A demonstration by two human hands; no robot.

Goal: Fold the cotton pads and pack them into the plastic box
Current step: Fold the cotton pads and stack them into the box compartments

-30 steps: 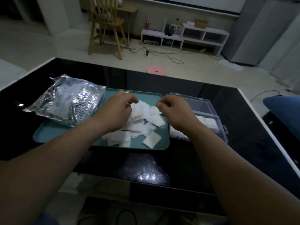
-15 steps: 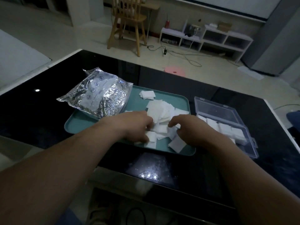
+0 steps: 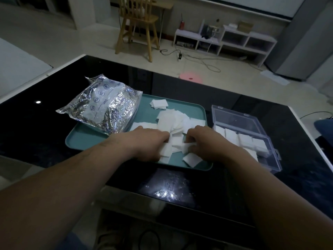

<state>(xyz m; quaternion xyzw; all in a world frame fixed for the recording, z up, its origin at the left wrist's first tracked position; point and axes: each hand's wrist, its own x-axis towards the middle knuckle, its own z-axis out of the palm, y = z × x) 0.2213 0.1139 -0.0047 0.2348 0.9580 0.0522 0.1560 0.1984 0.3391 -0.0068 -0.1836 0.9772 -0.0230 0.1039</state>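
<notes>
Gripping white square cotton pads in curled fingers of left hand and right hand over a teal rectangular plastic tray, beside an open, part-filled clear plastic box on glossy black tabletop.

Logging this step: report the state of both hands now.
Left hand: closed, gripping a cotton pad.
Right hand: closed, pinching a narrow pad strip.

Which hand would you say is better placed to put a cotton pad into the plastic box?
Probably the right hand: it works beside the open plastic box, while the left hand sits across the cotton pads, nearer the foil bag.
</notes>
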